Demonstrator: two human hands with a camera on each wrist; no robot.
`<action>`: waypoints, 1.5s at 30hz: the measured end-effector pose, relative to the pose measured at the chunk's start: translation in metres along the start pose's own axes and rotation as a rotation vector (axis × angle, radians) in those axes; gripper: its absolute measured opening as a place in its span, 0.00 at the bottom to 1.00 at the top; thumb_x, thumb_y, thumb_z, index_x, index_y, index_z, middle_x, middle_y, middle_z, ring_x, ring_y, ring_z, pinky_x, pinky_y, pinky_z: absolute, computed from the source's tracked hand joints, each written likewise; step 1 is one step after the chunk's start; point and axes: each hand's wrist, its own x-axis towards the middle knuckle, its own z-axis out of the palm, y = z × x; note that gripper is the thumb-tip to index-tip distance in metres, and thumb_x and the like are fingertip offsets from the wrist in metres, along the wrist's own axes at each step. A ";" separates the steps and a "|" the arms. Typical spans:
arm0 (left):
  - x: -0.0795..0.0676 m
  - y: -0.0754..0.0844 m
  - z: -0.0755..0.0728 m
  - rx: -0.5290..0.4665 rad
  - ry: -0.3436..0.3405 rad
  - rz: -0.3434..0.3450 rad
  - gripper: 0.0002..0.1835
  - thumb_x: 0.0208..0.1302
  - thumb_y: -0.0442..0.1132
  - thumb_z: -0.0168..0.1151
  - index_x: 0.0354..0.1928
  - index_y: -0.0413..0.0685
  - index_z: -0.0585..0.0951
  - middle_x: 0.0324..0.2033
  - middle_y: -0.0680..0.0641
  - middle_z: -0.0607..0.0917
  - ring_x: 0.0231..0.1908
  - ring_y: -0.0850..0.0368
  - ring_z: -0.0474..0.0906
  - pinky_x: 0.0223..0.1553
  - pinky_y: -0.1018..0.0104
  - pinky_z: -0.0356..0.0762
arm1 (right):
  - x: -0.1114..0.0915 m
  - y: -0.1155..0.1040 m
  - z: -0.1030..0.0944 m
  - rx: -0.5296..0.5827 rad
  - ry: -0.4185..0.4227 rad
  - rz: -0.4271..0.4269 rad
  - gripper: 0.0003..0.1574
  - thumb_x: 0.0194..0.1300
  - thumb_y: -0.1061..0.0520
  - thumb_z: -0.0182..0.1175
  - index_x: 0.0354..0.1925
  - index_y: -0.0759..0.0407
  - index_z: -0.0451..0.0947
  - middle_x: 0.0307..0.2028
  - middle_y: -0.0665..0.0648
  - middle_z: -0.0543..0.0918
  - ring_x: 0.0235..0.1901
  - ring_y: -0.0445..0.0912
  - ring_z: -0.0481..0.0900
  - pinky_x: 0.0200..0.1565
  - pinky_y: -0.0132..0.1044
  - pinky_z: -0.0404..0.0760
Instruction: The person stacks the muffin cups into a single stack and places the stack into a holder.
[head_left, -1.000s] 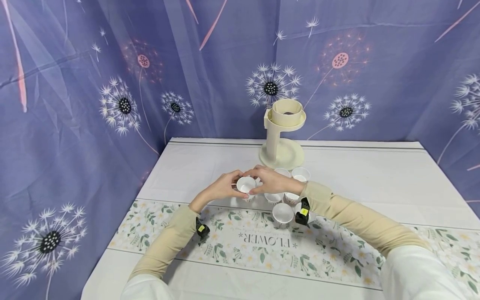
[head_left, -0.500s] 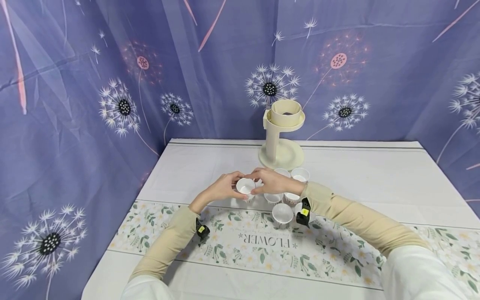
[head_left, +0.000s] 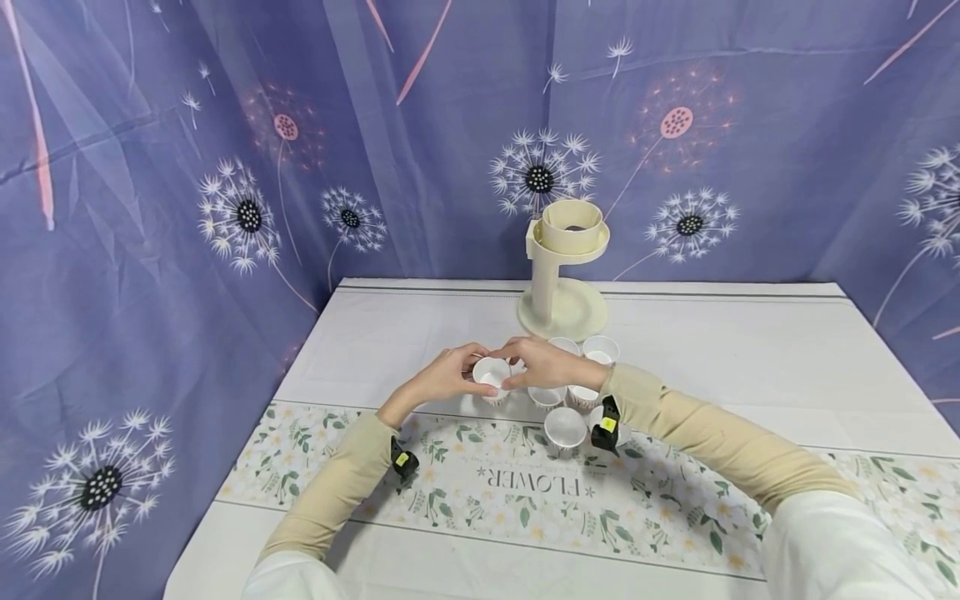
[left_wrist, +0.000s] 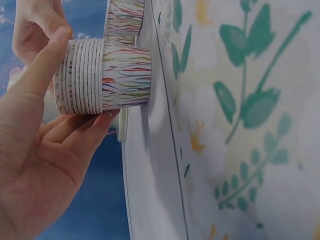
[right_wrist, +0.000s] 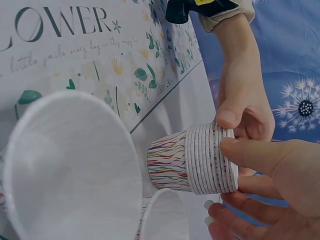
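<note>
A stack of several white paper baking cups (head_left: 492,373) stands between my two hands. The left wrist view shows the nested rims of the stack (left_wrist: 82,75) above a side wall with coloured wavy lines. My left hand (head_left: 446,373) grips the stack, its thumb on one side and its fingers on the other. From the opposite side my right hand (head_left: 546,363) pinches the top rims with thumb and fingers. In the right wrist view, my right thumb (right_wrist: 255,152) lies against the uppermost rims, close to my left thumb (right_wrist: 229,116).
Several more paper cups stand right of the stack, one white cup (head_left: 566,427) nearest me and another (head_left: 602,348) farther back. A cream stand (head_left: 545,292) with a round base and ring top is behind them. A flower-printed cloth (head_left: 525,521) covers the table.
The top cup between my hands has come down slightly onto the stack. Both hands otherwise stay almost in the same place.
</note>
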 end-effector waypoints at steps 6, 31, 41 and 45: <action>0.000 0.001 0.001 -0.052 -0.004 -0.013 0.33 0.56 0.47 0.73 0.59 0.46 0.69 0.45 0.44 0.87 0.41 0.59 0.86 0.44 0.70 0.84 | -0.001 0.002 -0.003 0.015 -0.016 -0.008 0.35 0.61 0.56 0.67 0.62 0.68 0.71 0.52 0.66 0.81 0.49 0.56 0.81 0.48 0.40 0.84; 0.000 0.000 0.006 -0.127 0.028 0.002 0.26 0.54 0.40 0.74 0.53 0.48 0.72 0.44 0.43 0.87 0.44 0.54 0.84 0.45 0.67 0.84 | -0.023 0.026 -0.020 0.165 0.130 0.020 0.20 0.66 0.63 0.59 0.56 0.67 0.77 0.52 0.68 0.82 0.52 0.58 0.81 0.56 0.48 0.82; -0.001 -0.001 0.006 -0.148 0.023 -0.010 0.27 0.54 0.41 0.74 0.53 0.49 0.72 0.45 0.42 0.86 0.44 0.54 0.84 0.45 0.68 0.84 | -0.034 0.040 -0.019 0.171 0.161 0.051 0.25 0.63 0.64 0.61 0.58 0.70 0.74 0.55 0.70 0.80 0.55 0.60 0.79 0.58 0.53 0.79; -0.001 0.000 0.006 -0.154 0.028 -0.006 0.27 0.53 0.40 0.74 0.53 0.48 0.72 0.44 0.42 0.86 0.44 0.54 0.84 0.46 0.68 0.84 | -0.037 0.046 -0.020 0.154 0.188 0.049 0.26 0.61 0.66 0.62 0.58 0.72 0.73 0.55 0.70 0.79 0.54 0.62 0.79 0.58 0.55 0.78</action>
